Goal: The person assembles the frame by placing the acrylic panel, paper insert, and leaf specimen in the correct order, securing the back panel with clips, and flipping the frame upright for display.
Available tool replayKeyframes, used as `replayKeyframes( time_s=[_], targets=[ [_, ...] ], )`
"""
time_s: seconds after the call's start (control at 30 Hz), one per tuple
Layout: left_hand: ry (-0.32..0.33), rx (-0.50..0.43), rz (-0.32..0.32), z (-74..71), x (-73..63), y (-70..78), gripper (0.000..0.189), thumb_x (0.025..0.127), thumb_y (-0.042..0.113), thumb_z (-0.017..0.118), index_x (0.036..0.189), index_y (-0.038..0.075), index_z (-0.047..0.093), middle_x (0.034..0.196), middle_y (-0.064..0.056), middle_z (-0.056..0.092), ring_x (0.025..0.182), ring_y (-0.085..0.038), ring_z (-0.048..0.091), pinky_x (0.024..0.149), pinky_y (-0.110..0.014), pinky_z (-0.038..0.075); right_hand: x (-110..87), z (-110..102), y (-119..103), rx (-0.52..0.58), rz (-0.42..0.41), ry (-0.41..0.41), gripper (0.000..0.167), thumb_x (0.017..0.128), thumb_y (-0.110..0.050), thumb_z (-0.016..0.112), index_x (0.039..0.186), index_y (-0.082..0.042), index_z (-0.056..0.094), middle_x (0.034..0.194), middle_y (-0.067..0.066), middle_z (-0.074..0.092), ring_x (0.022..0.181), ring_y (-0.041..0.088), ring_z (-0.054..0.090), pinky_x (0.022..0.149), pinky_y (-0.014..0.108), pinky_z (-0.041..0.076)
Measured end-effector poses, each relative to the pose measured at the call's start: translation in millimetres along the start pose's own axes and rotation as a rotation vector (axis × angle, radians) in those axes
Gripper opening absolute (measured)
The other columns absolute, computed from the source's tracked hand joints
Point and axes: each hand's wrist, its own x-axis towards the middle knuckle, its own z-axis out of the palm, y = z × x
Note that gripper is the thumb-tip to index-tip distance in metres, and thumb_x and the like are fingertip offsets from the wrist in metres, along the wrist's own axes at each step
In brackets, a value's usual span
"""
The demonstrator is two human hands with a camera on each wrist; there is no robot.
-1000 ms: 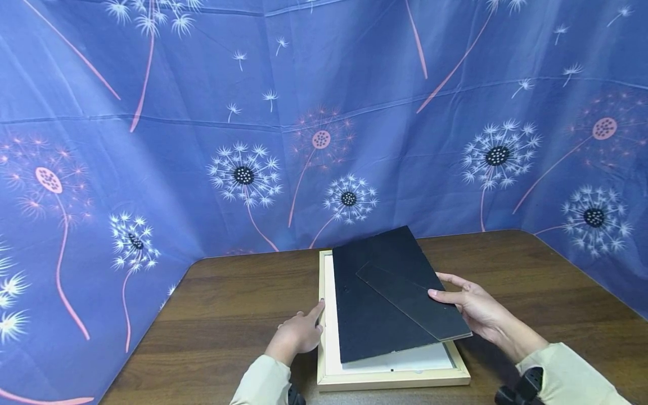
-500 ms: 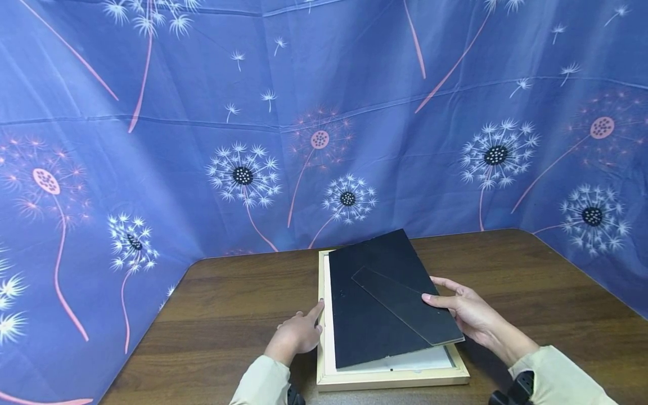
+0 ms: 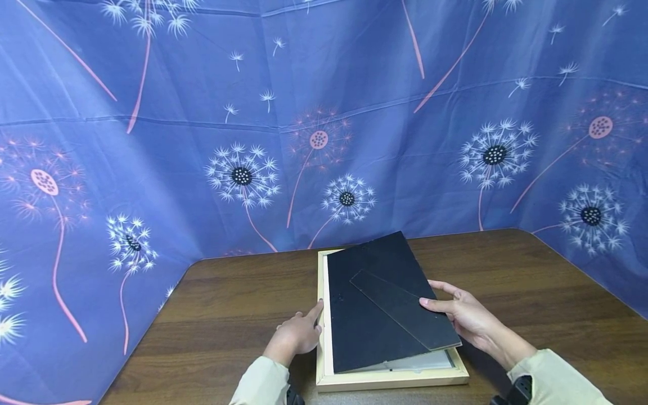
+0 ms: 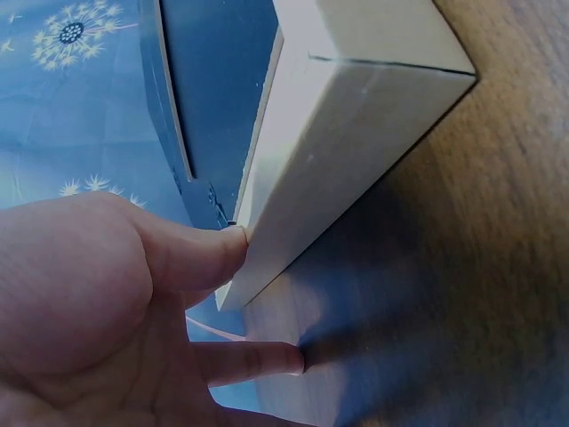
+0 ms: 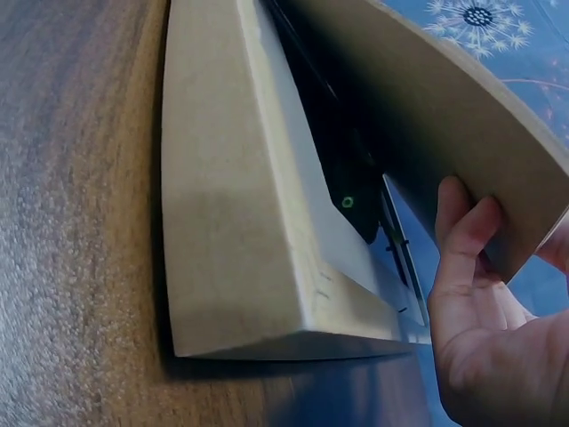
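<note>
A pale wooden picture frame [image 3: 395,381] lies face down on the table. Its black backing board [image 3: 374,315], with a stand leg, sits tilted over it, right side raised. My right hand [image 3: 471,320] pinches the board's right edge, thumb on top; in the right wrist view, curled fingers [image 5: 458,236] press its brown underside. White backing shows below the board along the frame's left and near sides. My left hand [image 3: 297,333] touches the frame's left side with a straight finger. In the left wrist view, the thumb [image 4: 200,253] rests against the frame's side, other fingers extended near the table.
The brown wood-grain table [image 3: 228,304] extends on both sides of the frame. A blue cloth [image 3: 202,84] with dandelion prints hangs behind and at the sides. A dark gap lies between the raised board and the frame.
My right hand has moved the backing board slightly left and down over the frame, covering more of the white backing. The left hand has stayed in place.
</note>
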Motion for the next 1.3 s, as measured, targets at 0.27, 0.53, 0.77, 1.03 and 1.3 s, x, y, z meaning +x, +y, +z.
replayKeyframes(
  time_s=[0.27, 0.53, 0.77, 1.03, 1.3],
  targets=[
    [-0.003, 0.028, 0.029, 0.2, 1.0, -1.0, 0.051, 0.103, 0.015, 0.052, 0.153, 0.012, 0.046, 0.14, -0.038, 0.05, 0.132, -0.059, 0.044, 0.108, -0.076, 0.028, 0.9, 5.7, 3.3, -0.06, -0.019, -0.029, 0.086, 0.098, -0.012, 0.066, 0.157, 0.008, 0.008, 0.099, 0.0, 0.074, 0.084, 0.014, 0.071, 0.085, 0.04, 0.059],
    [-0.014, 0.031, 0.025, 0.0, 2.0, -1.4, 0.051, 0.102, 0.014, 0.053, 0.153, 0.012, 0.046, 0.139, -0.037, 0.051, 0.133, -0.058, 0.044, 0.107, -0.077, 0.028, 1.0, 9.0, 3.4, -0.264, -0.015, 0.071, 0.08, 0.097, -0.02, 0.068, 0.154, 0.013, 0.022, 0.135, 0.033, 0.056, 0.121, 0.041, 0.06, 0.094, 0.048, 0.055],
    [-0.016, 0.025, 0.032, -0.3, 1.8, -1.3, 0.051, 0.102, 0.013, 0.052, 0.153, 0.012, 0.046, 0.139, -0.038, 0.051, 0.132, -0.059, 0.044, 0.106, -0.077, 0.028, 1.1, 9.9, 0.8, -0.529, -0.039, 0.159, 0.077, 0.093, -0.026, 0.074, 0.147, 0.015, 0.038, 0.139, 0.031, 0.05, 0.117, 0.033, 0.053, 0.079, 0.034, 0.053],
    [-0.014, 0.028, 0.028, -0.1, 1.6, -1.3, 0.051, 0.103, 0.014, 0.052, 0.153, 0.012, 0.046, 0.139, -0.036, 0.053, 0.134, -0.056, 0.043, 0.107, -0.076, 0.028, 2.6, 14.6, -0.7, -0.717, -0.09, 0.19, 0.072, 0.09, -0.026, 0.078, 0.138, 0.019, 0.048, 0.104, 0.009, 0.054, 0.104, 0.029, 0.05, 0.082, 0.039, 0.044],
    [-0.022, 0.031, 0.019, -0.4, 1.6, -0.2, 0.051, 0.103, 0.015, 0.051, 0.154, 0.012, 0.045, 0.14, -0.036, 0.052, 0.134, -0.057, 0.043, 0.108, -0.075, 0.028, 1.3, 17.3, 1.3, -0.851, -0.128, 0.223, 0.068, 0.089, -0.029, 0.08, 0.132, 0.017, 0.055, 0.093, 0.004, 0.053, 0.093, 0.023, 0.051, 0.074, 0.035, 0.04]
  ],
)
